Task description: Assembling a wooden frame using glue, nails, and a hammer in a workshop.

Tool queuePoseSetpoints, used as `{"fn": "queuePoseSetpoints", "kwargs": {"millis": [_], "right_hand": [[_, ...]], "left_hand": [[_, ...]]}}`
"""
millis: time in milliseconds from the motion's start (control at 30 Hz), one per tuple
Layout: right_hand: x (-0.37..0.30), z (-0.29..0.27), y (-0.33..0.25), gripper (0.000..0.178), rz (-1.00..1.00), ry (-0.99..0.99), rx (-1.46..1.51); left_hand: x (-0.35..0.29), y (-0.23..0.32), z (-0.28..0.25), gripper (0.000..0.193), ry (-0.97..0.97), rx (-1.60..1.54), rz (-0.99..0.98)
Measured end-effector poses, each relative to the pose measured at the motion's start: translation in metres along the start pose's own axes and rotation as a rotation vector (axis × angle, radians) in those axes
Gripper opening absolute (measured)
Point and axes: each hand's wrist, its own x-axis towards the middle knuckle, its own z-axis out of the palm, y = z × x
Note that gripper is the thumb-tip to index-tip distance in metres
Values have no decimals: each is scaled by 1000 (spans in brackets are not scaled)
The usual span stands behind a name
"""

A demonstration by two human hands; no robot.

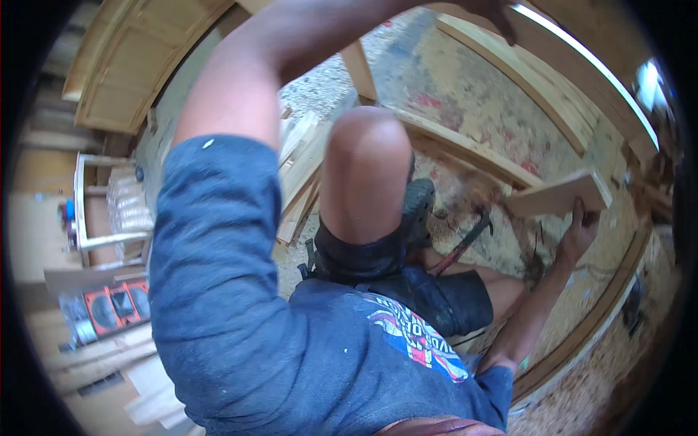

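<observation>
At the top edge, my left hand (pixel 493 16) is bent over a long wooden plank (pixel 560 62), fingers hanging down against its face; part of this hand is cut off by the picture's edge. My right hand (pixel 579 234) grips the outer end of a short wooden board (pixel 556 198), its thumb on the board's face. The board's other end points toward a long timber rail (pixel 472 149) on the floor. Between my legs a claw hammer (pixel 469 241) with a red handle leans with its head up, touching my shorts.
Another timber rail (pixel 523 80) lies beyond. Loose wood strips (pixel 299 171) are beside my raised knee. Along the right runs a curved-looking timber edge (pixel 589 338). At the left stand a panelled wooden door (pixel 134 65), a white frame (pixel 81 203) and an orange-red case (pixel 120 309). Sawdust covers the floor.
</observation>
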Motion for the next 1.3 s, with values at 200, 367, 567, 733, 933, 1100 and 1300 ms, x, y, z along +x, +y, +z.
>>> {"fn": "queuePoseSetpoints", "kwargs": {"millis": [200,367,567,733,933,1100,1300], "right_hand": [[-9,9,-6,47,-29,-37,1],[-6,18,-14,46,-51,-93,20],[-8,-8,-15,47,-4,-155,-60],[0,13,-22,39,-8,-149,-153],[-2,58,-58,35,117,-161,-57],[0,57,-47,37,27,-112,111],[1,49,-33,52,55,-142,163]], "left_hand": [[5,23,24,85,0,-78,-148],[5,67,77,74,169,-130,-182],[6,72,74,75,224,-157,-145],[-20,45,48,64,253,-193,-166],[-69,39,26,60,204,-124,-183],[-66,61,19,72,260,-103,-131],[-61,79,13,62,194,-128,-159]]}}
